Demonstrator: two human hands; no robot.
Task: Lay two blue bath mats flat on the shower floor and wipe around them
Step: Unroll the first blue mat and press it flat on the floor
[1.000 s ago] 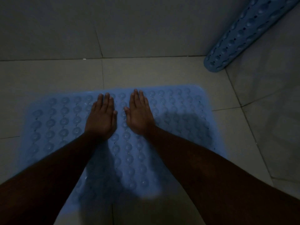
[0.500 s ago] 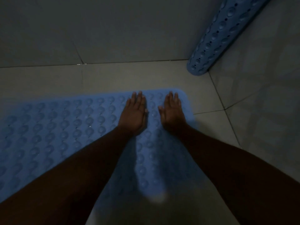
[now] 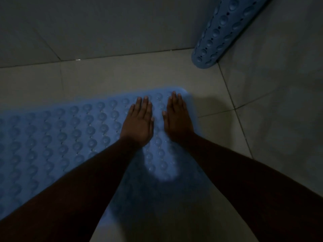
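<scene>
A blue bath mat with rows of round bumps lies flat on the tiled shower floor. My left hand presses flat on it, fingers straight, near its far right corner. My right hand lies flat beside it, right at the mat's right edge. The second blue mat stands rolled up in the far right corner, leaning against the wall. My forearms hide part of the near mat.
Grey tiled walls close off the back and the right side. A strip of bare floor tile runs between the mat and both walls. The room is dim.
Both hands have slid to the right along the mat, from its middle to its far right corner, staying flat. The view has shifted right with them.
</scene>
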